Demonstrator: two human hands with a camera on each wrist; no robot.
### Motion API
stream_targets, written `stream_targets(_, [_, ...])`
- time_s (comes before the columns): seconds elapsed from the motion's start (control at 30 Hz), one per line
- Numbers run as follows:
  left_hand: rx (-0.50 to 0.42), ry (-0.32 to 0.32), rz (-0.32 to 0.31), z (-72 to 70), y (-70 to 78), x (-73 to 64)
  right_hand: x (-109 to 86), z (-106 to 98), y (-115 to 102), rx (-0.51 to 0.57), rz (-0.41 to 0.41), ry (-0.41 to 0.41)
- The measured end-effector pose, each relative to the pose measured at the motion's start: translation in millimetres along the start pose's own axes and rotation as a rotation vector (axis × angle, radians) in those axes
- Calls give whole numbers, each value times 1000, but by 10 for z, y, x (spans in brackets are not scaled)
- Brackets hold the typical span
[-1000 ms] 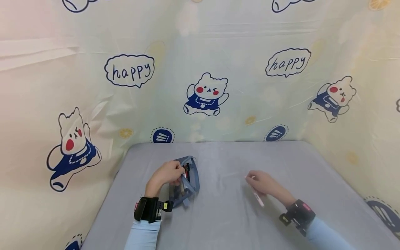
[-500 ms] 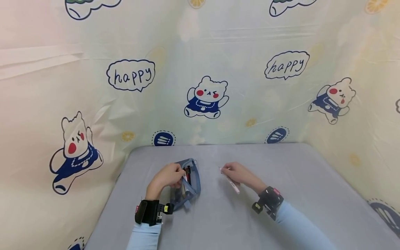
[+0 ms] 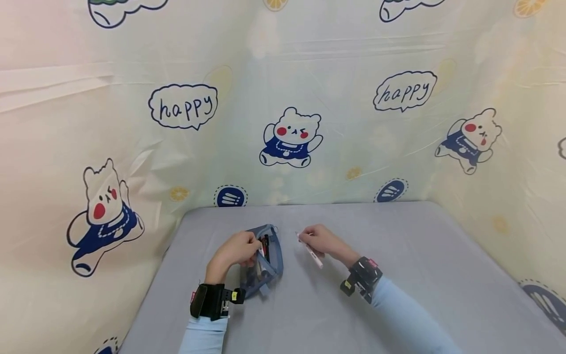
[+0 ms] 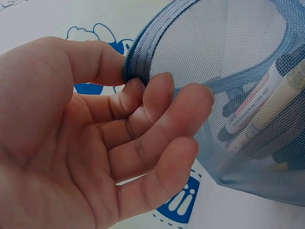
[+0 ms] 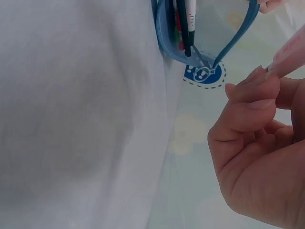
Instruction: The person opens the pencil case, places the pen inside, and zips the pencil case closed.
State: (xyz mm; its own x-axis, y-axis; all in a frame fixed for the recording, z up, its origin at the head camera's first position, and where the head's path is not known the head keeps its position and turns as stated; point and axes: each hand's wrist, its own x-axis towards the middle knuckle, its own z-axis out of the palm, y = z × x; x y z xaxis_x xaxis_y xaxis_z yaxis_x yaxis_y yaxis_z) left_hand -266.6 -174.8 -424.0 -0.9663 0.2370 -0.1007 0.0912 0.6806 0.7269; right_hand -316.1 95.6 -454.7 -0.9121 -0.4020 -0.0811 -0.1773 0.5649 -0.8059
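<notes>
A blue mesh pencil case (image 3: 276, 253) with an open zip stands left of the middle of the grey table. My left hand (image 3: 239, 247) pinches its zipped edge (image 4: 141, 52) between thumb and fingers. Several pens (image 4: 252, 107) show through the mesh in the left wrist view. To the right of the case, my right hand (image 3: 326, 241) grips a pale pink and white pen (image 3: 316, 258) slantwise. In the right wrist view the pink pen (image 5: 291, 53) sticks up beyond the curled fingers, and part of it is cut off by the frame.
The grey tabletop (image 3: 380, 295) runs to a back edge against a patterned cloth (image 3: 345, 118) printed with bears. Black camera straps sit on both wrists. A small zip pull ring (image 5: 202, 74) hangs at the case's end.
My right hand has moved left with the pen, from the right side of the table to close beside the pencil case. The left hand keeps its hold on the case.
</notes>
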Motion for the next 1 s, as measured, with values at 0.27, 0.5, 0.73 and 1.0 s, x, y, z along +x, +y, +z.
stream_targets(0.27, [3, -2, -3, -19, -2, 6, 212, 114, -90, 45, 11, -25])
stream_targets(0.5, [6, -8, -17, -5, 1, 20, 363, 261, -161, 69, 40, -34])
stream_targets(0.73, [10, -9, -14, -12, 5, 37, 487, 384, -236, 70, 22, -48])
stream_targets(1.0, [11, -16, -10, -13, 8, 23, 587, 591, -252, 124, 87, -31])
